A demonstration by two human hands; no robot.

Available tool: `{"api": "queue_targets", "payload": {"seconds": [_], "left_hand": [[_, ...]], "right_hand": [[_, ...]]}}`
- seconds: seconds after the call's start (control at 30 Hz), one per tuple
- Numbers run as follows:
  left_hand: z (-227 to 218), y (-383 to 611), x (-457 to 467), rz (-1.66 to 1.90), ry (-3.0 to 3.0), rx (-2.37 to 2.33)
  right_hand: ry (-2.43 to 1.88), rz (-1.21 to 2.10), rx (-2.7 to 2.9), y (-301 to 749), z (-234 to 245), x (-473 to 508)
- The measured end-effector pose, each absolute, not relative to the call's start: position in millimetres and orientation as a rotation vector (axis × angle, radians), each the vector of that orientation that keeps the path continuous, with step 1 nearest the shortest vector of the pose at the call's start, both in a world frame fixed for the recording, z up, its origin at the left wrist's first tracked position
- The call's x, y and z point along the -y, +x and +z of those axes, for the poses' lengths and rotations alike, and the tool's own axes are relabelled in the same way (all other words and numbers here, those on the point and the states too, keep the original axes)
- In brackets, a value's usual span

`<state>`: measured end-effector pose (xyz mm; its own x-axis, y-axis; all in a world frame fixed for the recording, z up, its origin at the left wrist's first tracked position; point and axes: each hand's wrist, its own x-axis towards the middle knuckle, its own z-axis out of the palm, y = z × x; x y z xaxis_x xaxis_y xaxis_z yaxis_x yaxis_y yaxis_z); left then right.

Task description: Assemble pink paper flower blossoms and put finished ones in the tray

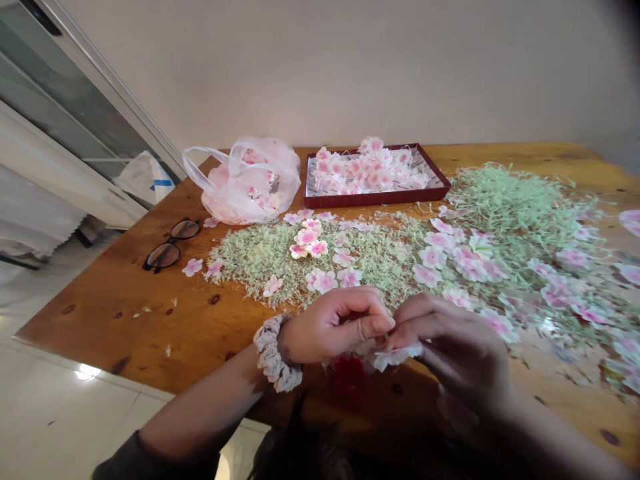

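My left hand (340,323), with a scrunchie (278,353) round its wrist, is closed in a pinch over the table's near edge. What its fingertips grip is hidden. Against it, my right hand (457,343) is closed on a white artificial flower (395,358), whose petals show below the fingers. A dark red flower shape (351,375) lies in shadow beneath my left hand. Just beyond both hands, pink-and-white artificial flowers (323,280) are scattered over pale green stringy stems (260,257).
A wooden table (100,320) stands against the wall. At its back are a translucent bag (250,193) of flowers and a dark red box (380,198) holding more. Glasses (173,245) lie at left. A tangled green heap (520,200) and many loose blossoms (573,259) spread to the right.
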<state>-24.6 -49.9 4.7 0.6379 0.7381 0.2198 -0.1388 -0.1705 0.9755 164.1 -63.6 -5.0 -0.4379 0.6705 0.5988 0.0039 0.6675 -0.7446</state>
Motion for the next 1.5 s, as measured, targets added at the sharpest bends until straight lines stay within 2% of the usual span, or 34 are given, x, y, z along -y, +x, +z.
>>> {"api": "queue_targets", "payload": {"seconds": [0.17,0.43,0.67,1.03,1.17,1.37,1.5], "left_hand": [[2.9,-23.8,51.6,0.827,1.454,-0.511],[-4.1,-21.6,51.2,0.864,1.454,-0.57],[-7.3,-20.0,51.6,0.817,1.426,-0.663],[-8.2,-17.2,47.2,0.816,1.298,-0.935],[-12.3,-18.2,47.1,0.836,1.303,-1.034],[-12.2,-21.5,43.2,1.07,1.163,-1.108],[-8.4,-25.2,40.3,1.123,1.116,-0.997]], "right_hand": [[-0.604,0.929,1.775,162.0,-11.7,65.3],[-0.655,0.894,1.733,159.0,-12.0,63.7],[-0.793,1.102,1.502,153.0,-15.6,66.1],[-0.947,1.363,1.498,161.4,-13.5,51.5],[-1.026,1.342,1.452,160.1,-14.5,50.4],[-1.061,1.238,1.354,168.1,-7.7,16.8],[-1.196,0.91,1.403,174.9,19.1,-54.6]]}}
